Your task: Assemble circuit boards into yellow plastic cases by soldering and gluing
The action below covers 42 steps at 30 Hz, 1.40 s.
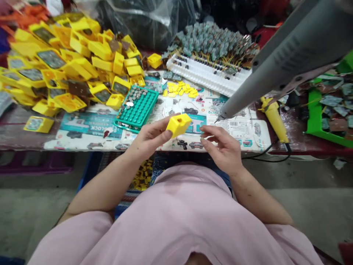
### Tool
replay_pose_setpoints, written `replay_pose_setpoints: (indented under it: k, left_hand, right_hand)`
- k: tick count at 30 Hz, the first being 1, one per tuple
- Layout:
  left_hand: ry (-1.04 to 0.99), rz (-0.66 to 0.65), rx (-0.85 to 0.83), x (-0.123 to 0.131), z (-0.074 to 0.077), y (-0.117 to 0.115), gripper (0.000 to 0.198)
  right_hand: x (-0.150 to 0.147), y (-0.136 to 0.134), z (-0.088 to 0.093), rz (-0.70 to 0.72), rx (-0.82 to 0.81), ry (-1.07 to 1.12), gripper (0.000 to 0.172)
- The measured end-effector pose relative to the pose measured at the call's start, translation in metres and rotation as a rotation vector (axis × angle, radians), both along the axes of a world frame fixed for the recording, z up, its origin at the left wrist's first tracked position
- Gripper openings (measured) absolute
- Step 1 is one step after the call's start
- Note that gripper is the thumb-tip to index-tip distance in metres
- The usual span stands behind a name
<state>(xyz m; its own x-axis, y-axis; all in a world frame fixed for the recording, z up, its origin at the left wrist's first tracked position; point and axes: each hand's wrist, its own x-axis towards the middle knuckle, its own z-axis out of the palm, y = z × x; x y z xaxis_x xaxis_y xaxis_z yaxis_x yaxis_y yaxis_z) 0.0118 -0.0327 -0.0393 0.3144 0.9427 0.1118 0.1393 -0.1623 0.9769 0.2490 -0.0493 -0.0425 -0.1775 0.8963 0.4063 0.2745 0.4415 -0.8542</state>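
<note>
My left hand [152,138] pinches a small yellow plastic housing [179,124] with a round hole in its top, held just above the table's front edge. My right hand [220,145] is right beside it, its fingertips pressed together near the housing; whether they hold a tiny part I cannot make out. A green tray [137,107] of button cells lies just behind my left hand. Small yellow pieces [180,89] are scattered further back at the centre.
A big heap of yellow housings [68,62] fills the left of the table. At the back is a white rack of wired circuit boards [209,70]. A grey machine arm [281,62] slants in from the right, above a yellow-handled tool [274,117]. A green bin [325,117] stands far right.
</note>
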Motion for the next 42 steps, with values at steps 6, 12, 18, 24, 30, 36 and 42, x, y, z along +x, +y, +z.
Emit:
replay_pose_setpoints:
  k: [6,12,18,24,30,36,42]
  left_hand:
    - [-0.348,-0.058,-0.321,0.005,-0.018,-0.015,0.043]
    - [-0.251,-0.038,-0.253,0.005,-0.025,-0.026,0.052]
    - [-0.045,-0.148,0.022,0.000,-0.019,-0.027,0.046]
    - [0.140,-0.183,0.318,0.001,-0.014,-0.024,0.048]
    - [0.468,0.049,0.685,0.002,-0.014,-0.030,0.060]
    - [0.656,0.115,0.869,0.000,-0.018,-0.033,0.046]
    - [0.712,0.060,0.886,0.004,-0.015,-0.038,0.039]
  right_hand:
    - [-0.026,0.006,0.011,0.057,0.004,0.062,0.038]
    - [-0.033,0.005,0.016,0.060,0.029,0.008,0.031]
    - [-0.021,0.002,0.011,0.184,-0.092,0.076,0.042]
    - [-0.013,-0.004,-0.006,0.170,-0.011,0.045,0.049]
    - [0.001,-0.004,-0.018,0.222,0.063,-0.081,0.050]
    - [-0.002,-0.007,-0.022,0.202,0.097,-0.179,0.066]
    - [-0.011,-0.006,-0.039,0.316,-0.138,-0.026,0.072]
